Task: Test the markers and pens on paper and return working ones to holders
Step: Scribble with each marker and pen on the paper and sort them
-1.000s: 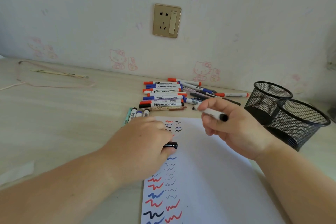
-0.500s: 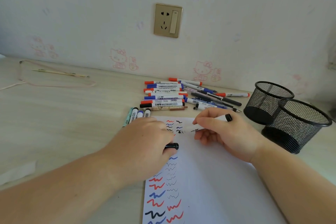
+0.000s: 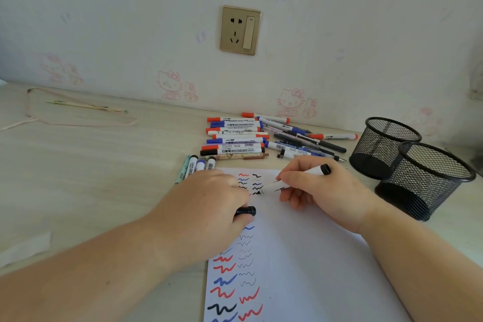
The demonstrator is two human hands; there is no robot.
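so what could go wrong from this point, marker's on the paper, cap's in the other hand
1. The left hand pins the paper while holding the black cap; if it lifts, the sheet may slide under the stroke.
2. The marker tip sits among earlier squiggles, so a new mark could overlap and be misjudged.
3. The right hand works close to the mesh holders; a wide sweep might knock them.

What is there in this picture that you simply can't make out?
All in the head view:
- Squiggles under the left hand: it covers part of the paper.
- Most of the black cap: its fingers wrap it.
- The tip of the black marker in the right hand: too small.
- Bottoms of the mesh holders: dark inside.
- The paper's lower end: cut off by the edge.
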